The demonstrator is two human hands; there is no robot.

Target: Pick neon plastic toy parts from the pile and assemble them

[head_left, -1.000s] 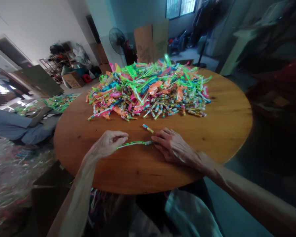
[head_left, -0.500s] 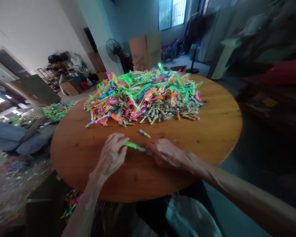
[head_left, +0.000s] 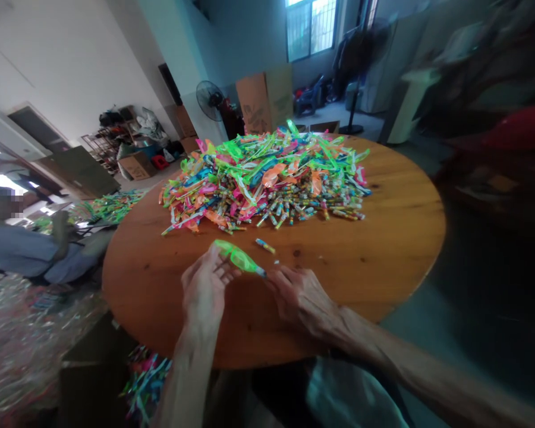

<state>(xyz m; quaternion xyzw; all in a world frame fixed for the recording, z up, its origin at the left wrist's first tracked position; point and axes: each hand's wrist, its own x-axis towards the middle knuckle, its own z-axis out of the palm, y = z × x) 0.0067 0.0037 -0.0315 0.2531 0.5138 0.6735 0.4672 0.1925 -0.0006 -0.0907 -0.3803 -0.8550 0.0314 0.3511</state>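
Between my hands, above the near part of the round wooden table [head_left: 339,261], is a see-through neon-green plastic piece shaped like toy glasses [head_left: 239,259]. My left hand [head_left: 207,279] is closed on its far-left end, palm turned up with the fingers curled under it. My right hand [head_left: 301,294] pinches its other end, where a small dark tip shows; the fingertips are partly hidden. Just beyond my hands lies one short printed tube [head_left: 265,245], with a tiny white bit [head_left: 276,261] beside it.
A big heap of neon plastic pieces and short tubes [head_left: 267,178] covers the table's far half. Below left stands an open box [head_left: 93,368] near more colourful pieces [head_left: 147,380]. Another person [head_left: 31,249] sits at the left. Cartons [head_left: 254,101] and fans stand behind.
The green glasses have turned from edge-on to show their flat face. My left hand has rolled palm-up and lifted its end. The whole view has shifted slightly.
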